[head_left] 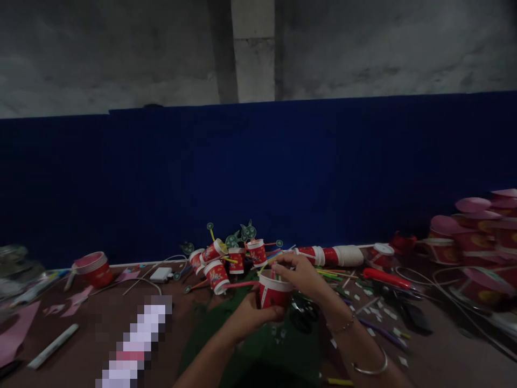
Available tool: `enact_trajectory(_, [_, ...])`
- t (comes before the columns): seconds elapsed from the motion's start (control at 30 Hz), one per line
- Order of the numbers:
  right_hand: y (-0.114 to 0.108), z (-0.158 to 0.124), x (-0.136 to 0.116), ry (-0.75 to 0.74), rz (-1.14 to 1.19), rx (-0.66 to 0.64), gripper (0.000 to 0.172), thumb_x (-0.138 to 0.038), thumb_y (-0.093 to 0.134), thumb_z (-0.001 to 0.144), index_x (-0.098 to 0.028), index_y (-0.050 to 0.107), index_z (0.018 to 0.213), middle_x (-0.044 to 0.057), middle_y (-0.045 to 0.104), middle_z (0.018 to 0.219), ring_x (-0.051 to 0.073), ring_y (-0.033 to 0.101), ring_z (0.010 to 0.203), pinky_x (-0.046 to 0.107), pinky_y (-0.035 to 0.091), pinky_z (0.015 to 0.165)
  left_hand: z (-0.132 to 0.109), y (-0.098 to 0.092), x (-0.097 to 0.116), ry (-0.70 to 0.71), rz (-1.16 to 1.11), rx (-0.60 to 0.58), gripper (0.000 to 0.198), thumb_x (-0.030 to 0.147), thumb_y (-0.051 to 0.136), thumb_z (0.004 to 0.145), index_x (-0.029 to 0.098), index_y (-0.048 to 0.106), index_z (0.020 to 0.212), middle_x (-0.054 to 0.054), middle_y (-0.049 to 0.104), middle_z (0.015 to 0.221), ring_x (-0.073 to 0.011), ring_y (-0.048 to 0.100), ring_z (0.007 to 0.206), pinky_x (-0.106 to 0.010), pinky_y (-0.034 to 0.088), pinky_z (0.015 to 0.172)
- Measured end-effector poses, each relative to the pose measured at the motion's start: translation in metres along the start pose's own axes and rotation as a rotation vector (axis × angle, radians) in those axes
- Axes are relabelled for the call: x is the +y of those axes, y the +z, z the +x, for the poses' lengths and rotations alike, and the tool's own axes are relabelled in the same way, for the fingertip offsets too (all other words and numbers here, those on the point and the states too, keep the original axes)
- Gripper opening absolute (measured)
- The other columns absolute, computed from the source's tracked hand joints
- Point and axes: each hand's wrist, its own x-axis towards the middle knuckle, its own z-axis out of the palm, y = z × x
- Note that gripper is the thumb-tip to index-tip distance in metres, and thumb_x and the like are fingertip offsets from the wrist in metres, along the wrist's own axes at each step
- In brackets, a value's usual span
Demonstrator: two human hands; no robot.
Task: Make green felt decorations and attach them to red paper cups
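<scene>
My left hand (258, 312) is wrapped round a red paper cup (275, 295) with a white rim, holding it upright with its mouth facing up. A pink straw (241, 284) sticks out to the left beside the cup. Over the cup's mouth is my right hand (297, 272), its fingers pinched and dipping inside the rim. A thin yellow straw (264, 264) runs up to these fingers, which seem to grip it; their tips are partly hidden. Just beyond the cup lie several red patterned cups (217, 276) with straws and green paper cut-outs (250, 231) attached.
A row of nested paper cups (349, 255) lies at the back. To the right are a red-handled tool (386, 278), loose straws, white paper bits (377, 312), a dark phone-like object (416, 315) and stacked cups with pink tops (470, 237). Green paper (250, 350) lies beneath; a pen (52, 346) is left.
</scene>
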Motion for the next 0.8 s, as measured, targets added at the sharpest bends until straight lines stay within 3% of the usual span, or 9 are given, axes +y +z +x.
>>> enact_trajectory(0.13, [0.009, 0.004, 0.005, -0.009, 0.007, -0.092, 0.022, -0.032, 0.055, 0.078, -0.014, 0.069, 0.079, 0.005, 0.068, 0.079, 0.018, 0.059, 0.072, 0.028, 0.045, 0.065, -0.007, -0.006, -0.022, 0.045, -0.049, 0.160, 0.061, 0.031, 0.080, 0.053, 0.014, 0.056, 0.107, -0.011, 0.067, 0.101, -0.0261, 0.061, 0.094, -0.034, 0.050, 0.077])
enact_trajectory(0.27, [0.020, 0.002, 0.012, 0.012, 0.061, -0.042, 0.014, -0.025, 0.060, 0.072, -0.013, 0.067, 0.077, 0.004, 0.066, 0.074, 0.017, 0.059, 0.070, 0.027, 0.045, 0.064, -0.007, -0.007, -0.039, 0.156, -0.091, 0.199, 0.067, 0.032, 0.080, 0.052, 0.014, 0.052, 0.111, -0.012, 0.066, 0.103, -0.0269, 0.062, 0.093, -0.035, 0.051, 0.075])
enact_trajectory(0.5, [0.036, -0.014, 0.020, -0.131, -0.037, 0.110, 0.009, -0.018, 0.053, 0.074, -0.017, 0.062, 0.077, 0.001, 0.064, 0.075, 0.016, 0.058, 0.074, 0.029, 0.045, 0.072, -0.006, -0.005, -0.067, 0.336, 0.013, 0.328, 0.056, 0.033, 0.075, 0.057, 0.015, 0.057, 0.106, -0.010, 0.067, 0.104, -0.0268, 0.061, 0.094, -0.036, 0.049, 0.080])
enact_trajectory(0.7, [0.031, -0.024, 0.029, -0.157, -0.083, 0.241, 0.029, -0.031, 0.047, 0.084, -0.019, 0.059, 0.107, 0.008, 0.063, 0.105, 0.021, 0.057, 0.097, 0.034, 0.043, 0.086, -0.006, -0.019, -0.069, 0.418, -0.015, 0.430, 0.050, 0.037, 0.073, 0.059, 0.015, 0.059, 0.102, -0.009, 0.069, 0.099, -0.0262, 0.063, 0.092, -0.036, 0.048, 0.083])
enact_trajectory(0.8, [0.025, -0.027, 0.049, -0.081, -0.171, 0.299, 0.026, -0.028, 0.043, 0.085, -0.016, 0.058, 0.102, 0.008, 0.065, 0.097, 0.019, 0.060, 0.089, 0.031, 0.045, 0.080, -0.005, -0.028, -0.066, 0.382, -0.054, 0.562, 0.048, 0.037, 0.073, 0.060, 0.015, 0.059, 0.100, -0.009, 0.070, 0.096, -0.0255, 0.064, 0.091, -0.036, 0.048, 0.082])
